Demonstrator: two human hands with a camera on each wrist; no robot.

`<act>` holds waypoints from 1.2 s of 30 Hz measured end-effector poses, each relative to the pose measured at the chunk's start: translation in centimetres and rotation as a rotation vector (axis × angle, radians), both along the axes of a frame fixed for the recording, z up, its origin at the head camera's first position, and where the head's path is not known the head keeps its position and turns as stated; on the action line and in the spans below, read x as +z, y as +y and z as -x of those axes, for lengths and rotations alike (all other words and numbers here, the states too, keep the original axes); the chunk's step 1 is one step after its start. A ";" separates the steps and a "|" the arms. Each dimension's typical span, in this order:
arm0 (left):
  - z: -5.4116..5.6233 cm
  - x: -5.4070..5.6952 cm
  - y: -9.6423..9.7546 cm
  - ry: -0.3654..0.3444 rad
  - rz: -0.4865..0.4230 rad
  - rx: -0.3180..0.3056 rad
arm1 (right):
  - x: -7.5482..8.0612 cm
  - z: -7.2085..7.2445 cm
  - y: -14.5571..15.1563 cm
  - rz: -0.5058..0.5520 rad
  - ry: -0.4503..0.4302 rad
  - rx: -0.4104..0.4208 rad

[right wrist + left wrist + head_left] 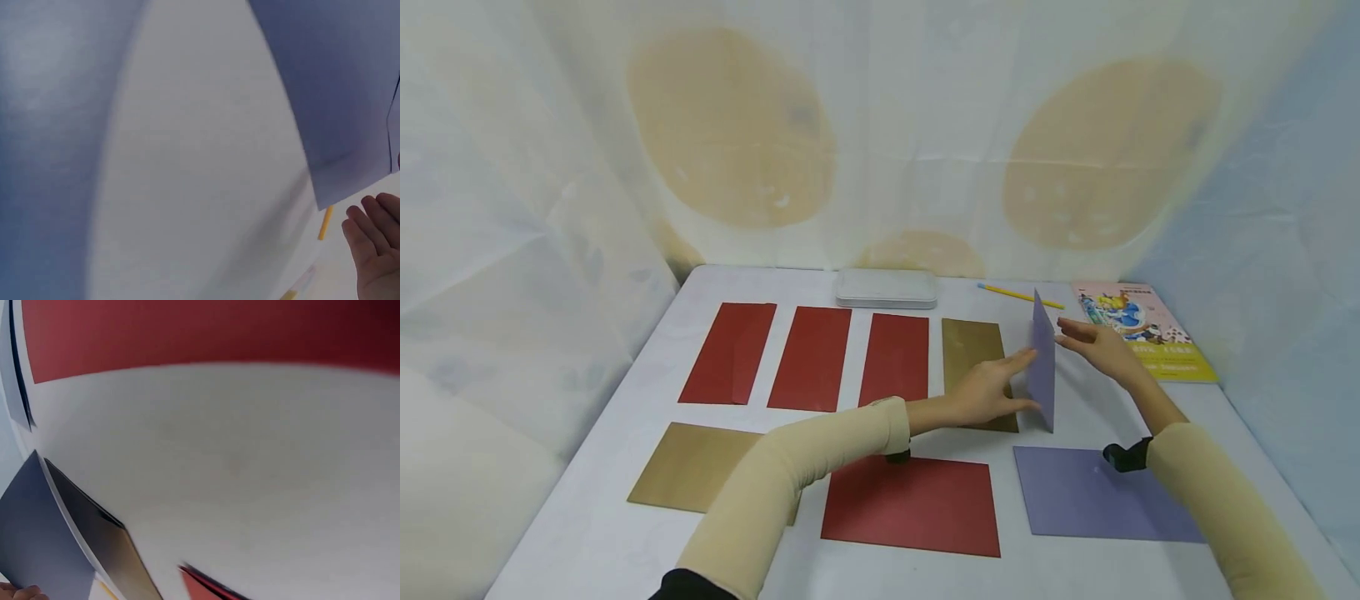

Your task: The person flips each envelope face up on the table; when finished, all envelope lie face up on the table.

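A flat purple paper piece (1042, 367), seamed like an envelope, stands on edge between the two hands, seen almost edge-on in the head view. My left hand (985, 390) touches its left side with thumb and fingers spread well apart. Part of that hand is cut off at the bottom corner of the left wrist view. On the other side, my right hand (1099, 348) is held with straight fingers close to the paper's right face. The right wrist view shows those fingers (369, 225) extended beside the piece's lower edge, where a seam shows.
Red pieces (808, 358) lie in a row with a gold one (973, 346). Nearer lie another gold piece (700, 462), a red one (917, 504) and a purple one (1075, 492). A pale flat case (886, 288), yellow pencil (1022, 295) and picture book (1150, 325) are farther back.
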State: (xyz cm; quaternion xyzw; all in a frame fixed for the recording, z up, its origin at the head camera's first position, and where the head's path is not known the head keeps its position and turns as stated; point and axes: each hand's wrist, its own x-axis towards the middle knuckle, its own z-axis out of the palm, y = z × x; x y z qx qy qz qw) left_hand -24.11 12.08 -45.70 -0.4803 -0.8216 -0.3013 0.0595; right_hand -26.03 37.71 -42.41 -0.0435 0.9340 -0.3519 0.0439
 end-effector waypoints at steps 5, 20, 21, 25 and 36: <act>0.4 -0.2 -0.5 -0.026 0.007 -0.027 | -1.0 -1.2 0.7 -0.052 -0.028 0.070; 2.1 -0.3 -1.3 -0.006 0.355 -0.098 | -2.1 -2.4 -0.1 -0.181 0.022 0.092; 2.4 -0.3 -1.4 0.005 0.386 -0.106 | -2.0 -2.5 -0.1 -0.190 0.028 0.082; 3.3 0.0 -1.7 0.008 0.445 -0.123 | -2.1 -2.8 0.2 -0.216 0.024 0.052; 3.6 0.2 -0.6 0.025 0.476 -0.158 | -2.2 -3.6 0.2 -0.181 0.018 0.054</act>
